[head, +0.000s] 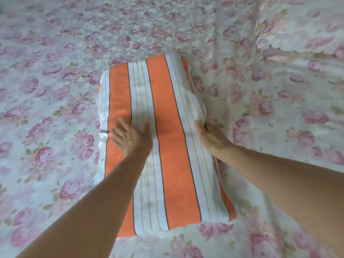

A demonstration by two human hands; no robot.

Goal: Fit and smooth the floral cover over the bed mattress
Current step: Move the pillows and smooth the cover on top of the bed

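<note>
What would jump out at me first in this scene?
A folded orange-and-white striped blanket lies in the middle, bright against the pink floral cover all around it. The left hand rests flat on its top, and the right hand pinches its right edge.

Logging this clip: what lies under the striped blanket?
The floral cover spreads from beneath the striped blanket on every side; the patch directly under it, and the mattress, are hidden.
</note>
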